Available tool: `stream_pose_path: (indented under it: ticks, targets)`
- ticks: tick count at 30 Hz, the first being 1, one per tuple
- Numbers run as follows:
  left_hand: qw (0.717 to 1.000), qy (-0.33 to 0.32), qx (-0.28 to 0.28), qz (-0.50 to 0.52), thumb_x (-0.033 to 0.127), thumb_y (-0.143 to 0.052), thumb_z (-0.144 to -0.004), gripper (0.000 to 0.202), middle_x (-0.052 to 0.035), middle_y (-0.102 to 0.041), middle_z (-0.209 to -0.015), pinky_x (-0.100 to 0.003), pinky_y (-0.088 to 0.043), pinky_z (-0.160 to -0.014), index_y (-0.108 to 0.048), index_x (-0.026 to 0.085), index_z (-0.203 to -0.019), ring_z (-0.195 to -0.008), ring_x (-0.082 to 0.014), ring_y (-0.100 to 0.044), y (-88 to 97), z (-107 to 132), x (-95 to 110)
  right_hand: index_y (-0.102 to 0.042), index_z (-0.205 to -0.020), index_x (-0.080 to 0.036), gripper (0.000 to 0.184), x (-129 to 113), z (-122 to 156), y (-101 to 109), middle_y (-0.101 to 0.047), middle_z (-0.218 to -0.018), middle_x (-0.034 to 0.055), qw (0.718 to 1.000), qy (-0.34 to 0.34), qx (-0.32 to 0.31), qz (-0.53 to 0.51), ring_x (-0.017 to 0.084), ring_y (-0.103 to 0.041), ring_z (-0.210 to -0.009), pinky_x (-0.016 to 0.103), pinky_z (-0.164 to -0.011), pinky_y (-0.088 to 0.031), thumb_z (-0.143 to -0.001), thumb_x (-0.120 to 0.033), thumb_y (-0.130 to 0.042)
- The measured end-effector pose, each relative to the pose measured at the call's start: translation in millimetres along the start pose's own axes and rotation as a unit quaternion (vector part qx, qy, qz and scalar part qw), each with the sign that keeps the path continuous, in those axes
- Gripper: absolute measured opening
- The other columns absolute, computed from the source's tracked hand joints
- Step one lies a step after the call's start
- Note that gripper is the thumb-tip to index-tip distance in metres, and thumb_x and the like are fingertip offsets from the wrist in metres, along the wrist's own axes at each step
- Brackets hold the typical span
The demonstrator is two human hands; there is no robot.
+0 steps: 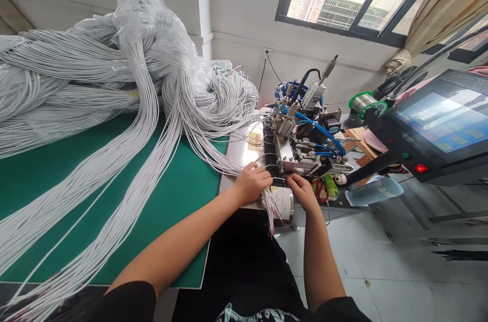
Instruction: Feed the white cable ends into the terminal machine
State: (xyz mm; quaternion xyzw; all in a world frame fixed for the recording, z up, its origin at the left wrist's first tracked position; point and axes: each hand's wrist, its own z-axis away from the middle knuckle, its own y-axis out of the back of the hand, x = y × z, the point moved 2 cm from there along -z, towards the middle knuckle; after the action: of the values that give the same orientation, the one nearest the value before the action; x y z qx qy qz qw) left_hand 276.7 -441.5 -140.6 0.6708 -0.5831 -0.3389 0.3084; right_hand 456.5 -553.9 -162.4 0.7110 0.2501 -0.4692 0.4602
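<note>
My left hand (252, 182) is closed in a loose fist on the metal plate (238, 152), pinching a thin grey wire (267, 166) that runs toward the small machine (301, 147). My right hand (302, 191) is closed too, its fingertips pinching the same wire's end at the machine's front jaw. A bunch of grey wires with red tips (271, 210) hangs over the table edge between my hands. Large bundles of grey wire (125, 159) spread over the green mat (49, 169) at the left.
A touchscreen control box (438, 124) with a red lit button stands at the right. Behind the machine are a green solder spool (364, 102) and blue air hoses (320, 131). A clear lid (375, 192) lies at the table's right edge. Tiled floor lies below.
</note>
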Motion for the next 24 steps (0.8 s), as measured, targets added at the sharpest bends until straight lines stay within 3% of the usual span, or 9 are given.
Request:
stream_pose_path:
  ticks: [6, 11, 18, 24]
  targets:
    - [0.999, 0.053, 0.013, 0.003, 0.017, -0.049, -0.084, 0.015, -0.0014, -0.061, -0.073, -0.038, -0.032, -0.088, -0.053, 0.018, -0.069, -0.08, -0.0176, -0.054, 7.4, -1.8, 2.1, -0.046, -0.058, -0.019, 0.027, 7.9, -2.5, -7.7, -0.038, -0.055, -0.005, 0.99, -0.065, 0.028, -0.125, 0.009, -0.031, -0.053, 0.023, -0.051, -0.024, -0.073, -0.037, -0.058]
    - [0.996, 0.091, 0.016, -0.007, 0.019, -0.051, -0.084, 0.01, -0.004, -0.064, -0.088, -0.041, -0.03, -0.089, -0.06, 0.019, -0.087, -0.094, -0.0208, -0.055, 9.5, -1.9, 4.0, -0.044, -0.056, -0.019, 0.03, 15.7, 0.0, -17.9, -0.033, -0.052, -0.0066, 0.973, -0.104, 0.063, -0.196, 0.008, -0.027, -0.05, 0.023, -0.049, -0.021, -0.069, -0.04, -0.061]
    - [0.998, 0.061, 0.02, -0.002, 0.013, -0.054, -0.081, 0.016, -0.0047, -0.066, -0.097, -0.043, -0.029, -0.093, -0.065, 0.021, -0.09, -0.099, -0.021, -0.055, 6.5, 0.1, 3.2, -0.05, -0.06, -0.018, 0.038, 15.1, 12.5, -14.2, -0.035, -0.049, -0.0072, 0.975, -0.11, 0.097, -0.169, 0.008, -0.028, -0.047, 0.022, -0.046, -0.023, -0.069, -0.051, -0.065]
    - [0.997, 0.08, 0.023, 0.0, 0.015, -0.053, -0.082, 0.016, -0.0059, -0.066, -0.102, -0.044, -0.028, -0.097, -0.066, 0.02, -0.091, -0.103, -0.0216, -0.055, 4.0, 0.2, 2.7, -0.057, -0.063, -0.017, 0.042, 4.1, 31.8, 1.7, -0.049, -0.053, -0.0012, 0.982, -0.076, 0.156, -0.08, 0.01, -0.039, -0.048, 0.023, -0.043, -0.029, -0.072, -0.058, -0.062]
